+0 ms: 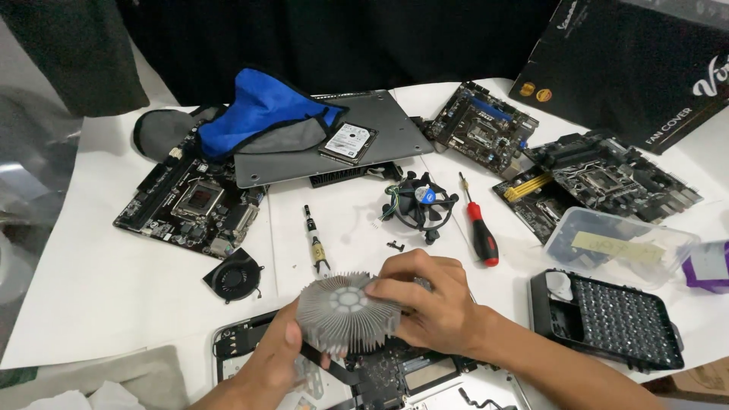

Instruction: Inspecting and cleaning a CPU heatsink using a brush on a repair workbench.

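At far left, a black motherboard (190, 206) lies flat on the white table (83, 288), with a blue and grey cloth pouch (254, 121) behind it, draped partly over a grey laptop base (334, 144). A bare hard drive (348, 142) rests on that base. Just in front of the motherboard sits a small flat black blower fan (234, 276). To its right, a short driver bit (316, 247) lies on the table, pointing toward you.

At centre, your left hand (277, 361) cups the round aluminium heatsink (348, 313) from below and from its left side, fingers curled about the finned rim. Your right hand (429, 300) closes over the heatsink's right edge, thumb and fingertips pressed against the fins. Both hands thus grip the heatsink, which is raised and tilted above an opened silver laptop chassis (410, 376) at the near table edge. Its circular core faces the camera.

Behind your right hand stands a black cooler fan (418, 203) with its wires trailing left. Just beside it lies a screwdriver (478, 224) with a red and black handle, tip pointing away from you. Further right, two more motherboards (480, 125) (607, 178) lie near a large black cardboard box (630, 68). A clear plastic container (619, 247) sits in front of the nearer board, and a black perforated tray (607, 319) lies just below it. A purple object (710, 266) shows at the right margin; its kind cannot be told.
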